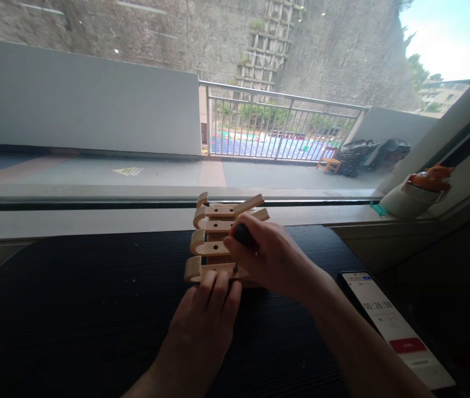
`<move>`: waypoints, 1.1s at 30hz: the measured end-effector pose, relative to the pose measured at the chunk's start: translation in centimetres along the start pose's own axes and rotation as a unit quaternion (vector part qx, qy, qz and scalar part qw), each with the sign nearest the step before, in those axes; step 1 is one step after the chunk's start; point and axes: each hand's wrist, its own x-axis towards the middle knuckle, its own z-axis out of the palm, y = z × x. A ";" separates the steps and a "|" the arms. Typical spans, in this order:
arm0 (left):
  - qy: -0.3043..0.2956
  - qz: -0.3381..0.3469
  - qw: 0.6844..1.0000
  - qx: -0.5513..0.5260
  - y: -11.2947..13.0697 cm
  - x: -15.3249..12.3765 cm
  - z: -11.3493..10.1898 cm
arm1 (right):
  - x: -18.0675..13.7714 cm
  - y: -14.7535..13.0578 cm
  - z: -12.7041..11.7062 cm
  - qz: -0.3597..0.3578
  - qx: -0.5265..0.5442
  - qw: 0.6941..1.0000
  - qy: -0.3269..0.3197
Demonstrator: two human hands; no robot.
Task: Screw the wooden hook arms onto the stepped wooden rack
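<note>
A light wooden rack with several curved hooks (212, 235) lies on a black ribbed mat (73, 309) near the window sill. My right hand (268, 257) is closed around the black handle of a screwdriver (243, 235), whose tip points down into the nearest wooden bar. My left hand (207, 318) lies with its fingers stretched flat against the front edge of the rack and holds it down.
A phone (396, 329) with a running timer on its screen lies on the mat at the right. A white cup with an orange figure (417, 193) stands on the sill at the far right. Behind the glass lie a terrace and a railing.
</note>
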 end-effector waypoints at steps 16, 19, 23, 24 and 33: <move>-0.023 0.010 1.000 -0.013 -0.4 -0.1 -0.6 | 2.4 -4.3 -5.8 -0.044 -0.226 0.924 -0.304; -0.032 0.013 0.999 -0.015 -0.4 -0.1 -1.0 | 2.8 -5.7 -5.4 -0.054 -0.281 0.899 -0.330; -0.045 0.014 0.999 -0.018 -0.4 -0.1 -1.2 | 2.7 -5.2 -4.8 -0.013 -0.279 0.914 -0.295; -0.048 0.015 0.999 -0.020 -0.4 -0.1 -1.2 | 2.6 -4.9 -4.8 0.006 -0.268 0.921 -0.284; -0.049 0.007 0.999 -0.021 -0.4 -0.2 -1.2 | 1.9 -4.9 -5.2 -0.012 -0.308 0.912 -0.271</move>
